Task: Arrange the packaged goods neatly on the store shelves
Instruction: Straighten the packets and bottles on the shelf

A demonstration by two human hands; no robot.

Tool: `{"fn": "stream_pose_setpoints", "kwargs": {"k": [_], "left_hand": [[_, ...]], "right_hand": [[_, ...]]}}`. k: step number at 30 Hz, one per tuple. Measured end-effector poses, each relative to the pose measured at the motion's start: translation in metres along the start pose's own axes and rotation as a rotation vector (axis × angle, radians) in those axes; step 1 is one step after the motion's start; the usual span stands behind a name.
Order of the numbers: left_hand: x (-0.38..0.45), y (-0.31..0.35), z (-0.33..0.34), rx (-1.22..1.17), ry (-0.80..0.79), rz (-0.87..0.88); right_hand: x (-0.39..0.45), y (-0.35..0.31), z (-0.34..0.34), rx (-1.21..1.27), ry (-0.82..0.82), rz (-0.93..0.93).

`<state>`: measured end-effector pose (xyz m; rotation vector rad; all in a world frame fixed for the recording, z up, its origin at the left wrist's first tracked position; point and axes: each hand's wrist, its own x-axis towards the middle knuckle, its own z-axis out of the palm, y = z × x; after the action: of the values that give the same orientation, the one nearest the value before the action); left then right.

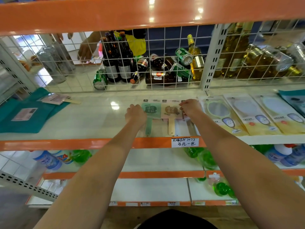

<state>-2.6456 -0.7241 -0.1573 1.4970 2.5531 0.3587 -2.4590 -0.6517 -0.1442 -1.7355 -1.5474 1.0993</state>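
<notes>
On the white middle shelf (92, 119) lie packaged hand mirrors side by side: a green one (152, 110) and a beige-pink one (171, 110), handles toward me. My left hand (135, 114) rests on the left edge of the green pack, fingers curled over it. My right hand (191, 107) pinches the top right of a third pack, mostly hidden under that hand. To the right lie three larger mirror packs (219, 116) in clear wrapping with yellow cards.
Teal folded packs (28, 113) and a pink pack (54, 99) lie at the shelf's left. Behind a white wire grid (165, 63) are bottles and cans, and another person's hand (85, 50). Overhead runs an orange shelf beam (148, 12). A price tag (184, 142) hangs on the front edge.
</notes>
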Motion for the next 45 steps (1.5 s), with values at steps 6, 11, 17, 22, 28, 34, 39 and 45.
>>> {"fn": "stream_pose_setpoints", "kwargs": {"k": [6,11,17,22,28,34,39,45], "left_hand": [[0.001,-0.006,0.002,-0.079,-0.054,-0.028],[0.001,-0.006,-0.007,-0.205,-0.125,-0.092],[0.000,-0.006,-0.013,-0.234,-0.176,-0.115],[-0.003,-0.007,-0.015,-0.249,-0.187,-0.127],[-0.003,-0.011,-0.014,-0.274,-0.174,-0.131],[-0.005,-0.016,-0.012,-0.302,-0.166,-0.156],[-0.005,-0.017,-0.014,-0.344,-0.163,-0.171],[-0.007,-0.016,-0.013,-0.404,-0.158,-0.199]], "right_hand": [[-0.010,-0.003,0.006,-0.028,-0.050,-0.016],[-0.025,-0.021,0.028,0.018,-0.234,-0.049],[-0.034,-0.028,0.045,-0.269,-0.270,-0.130],[-0.040,-0.024,0.052,-0.548,-0.227,-0.249],[-0.042,-0.032,0.059,-0.353,-0.227,-0.108],[-0.041,-0.032,0.060,-0.208,-0.220,-0.026],[-0.046,-0.032,0.061,-0.175,-0.196,-0.038],[-0.045,-0.027,0.066,-0.068,-0.166,0.000]]}}
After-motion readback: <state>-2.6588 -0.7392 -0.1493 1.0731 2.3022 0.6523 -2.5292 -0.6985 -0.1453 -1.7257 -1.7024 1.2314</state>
